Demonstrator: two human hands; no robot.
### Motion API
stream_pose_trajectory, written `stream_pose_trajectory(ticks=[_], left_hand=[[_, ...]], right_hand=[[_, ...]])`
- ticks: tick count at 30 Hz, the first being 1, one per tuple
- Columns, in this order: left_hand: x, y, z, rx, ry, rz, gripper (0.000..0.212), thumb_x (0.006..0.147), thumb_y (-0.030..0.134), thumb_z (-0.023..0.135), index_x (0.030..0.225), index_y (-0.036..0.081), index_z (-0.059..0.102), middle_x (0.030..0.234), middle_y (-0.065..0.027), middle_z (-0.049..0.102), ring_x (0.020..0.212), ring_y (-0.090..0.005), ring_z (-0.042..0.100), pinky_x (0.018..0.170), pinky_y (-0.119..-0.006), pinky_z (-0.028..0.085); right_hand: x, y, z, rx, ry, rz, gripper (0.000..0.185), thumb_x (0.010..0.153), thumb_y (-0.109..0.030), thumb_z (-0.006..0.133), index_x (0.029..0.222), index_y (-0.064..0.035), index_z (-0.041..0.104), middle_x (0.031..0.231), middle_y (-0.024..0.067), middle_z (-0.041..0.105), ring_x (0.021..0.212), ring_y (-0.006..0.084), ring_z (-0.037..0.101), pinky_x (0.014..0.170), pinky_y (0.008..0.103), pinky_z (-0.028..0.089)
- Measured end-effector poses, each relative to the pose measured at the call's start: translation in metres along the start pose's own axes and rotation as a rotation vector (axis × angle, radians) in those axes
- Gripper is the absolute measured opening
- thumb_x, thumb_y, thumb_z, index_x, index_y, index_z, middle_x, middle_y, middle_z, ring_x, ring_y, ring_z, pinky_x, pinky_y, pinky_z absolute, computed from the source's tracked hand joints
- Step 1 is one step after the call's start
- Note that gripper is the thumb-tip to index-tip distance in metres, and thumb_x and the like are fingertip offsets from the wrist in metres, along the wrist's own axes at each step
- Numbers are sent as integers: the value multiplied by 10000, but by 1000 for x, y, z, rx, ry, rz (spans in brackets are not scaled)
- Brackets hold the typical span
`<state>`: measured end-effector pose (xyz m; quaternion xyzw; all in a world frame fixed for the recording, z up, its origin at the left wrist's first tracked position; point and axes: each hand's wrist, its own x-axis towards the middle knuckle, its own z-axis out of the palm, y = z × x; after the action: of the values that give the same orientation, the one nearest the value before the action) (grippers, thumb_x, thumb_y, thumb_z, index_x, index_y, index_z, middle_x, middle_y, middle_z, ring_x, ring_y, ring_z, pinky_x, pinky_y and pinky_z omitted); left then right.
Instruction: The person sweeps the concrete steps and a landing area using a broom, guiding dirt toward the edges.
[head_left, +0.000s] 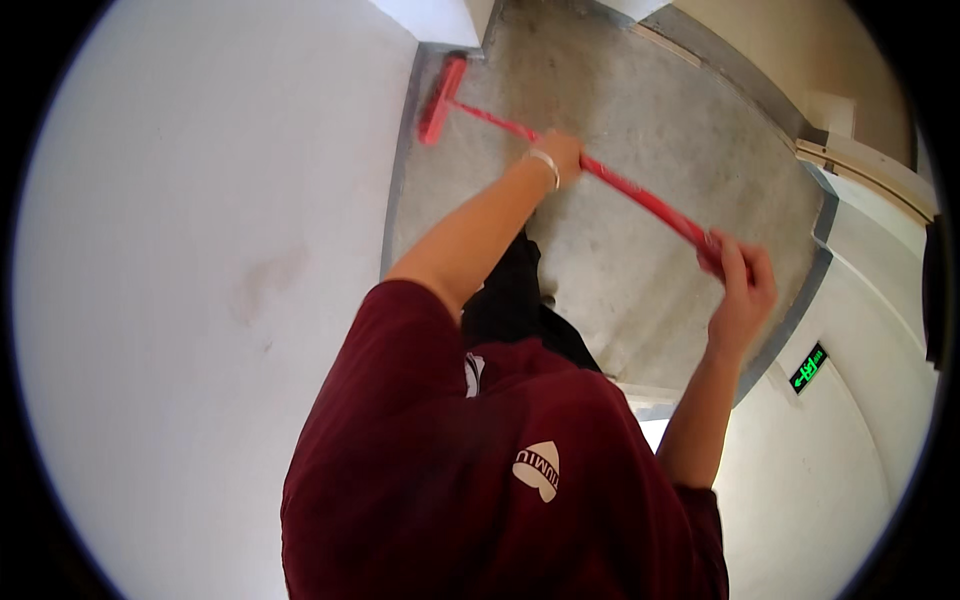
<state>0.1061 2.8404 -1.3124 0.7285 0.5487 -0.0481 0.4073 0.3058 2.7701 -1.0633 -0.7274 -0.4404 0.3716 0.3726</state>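
Observation:
A red broom head (442, 99) with dark bristles is low at the left wall's foot, close to the corner. From it a red handle (641, 196) slants down to the right across the view. My left hand (561, 159), with a pale bracelet at the wrist, wraps around the handle partway along. Near its upper end, my right hand (742, 274) grips the same handle, fingers curled over it. Both hands and the broom head look a little blurred. Whether the bristles touch the floor is hard to make out.
Grey concrete floor (637, 300) with darker stains lies under the broom. A white wall (187, 187) with a brownish smudge rises on the left, edged by a grey skirting band (397, 180). At right are a pale rail-like strip (862, 172) and a lit green exit sign (808, 368).

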Motion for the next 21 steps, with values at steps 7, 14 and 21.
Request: stream_pose_trajectory(ticks=[7,14,21], left_hand=[[-15,-17,5,-44,259,-45,148,751,199,613,796,81,690,833,-178,660,868,-366,622,798,-446,483],[31,23,61,94,108,197,162,724,173,639,799,45,705,840,-196,666,879,-367,626,810,-442,481],[-8,153,70,-112,-90,361,208,719,146,634,863,2,680,984,-223,638,1017,-373,570,836,-429,505]], right_hand=[[9,3,-1,128,-94,-35,109,884,-38,591,907,54,644,843,88,659,726,140,639,673,251,536],[-28,6,-24,-38,35,92,136,895,-49,593,957,56,653,867,91,645,733,136,627,693,248,520],[-82,18,-135,-85,155,119,218,917,-103,513,1002,70,615,963,148,643,795,191,638,701,309,541]])
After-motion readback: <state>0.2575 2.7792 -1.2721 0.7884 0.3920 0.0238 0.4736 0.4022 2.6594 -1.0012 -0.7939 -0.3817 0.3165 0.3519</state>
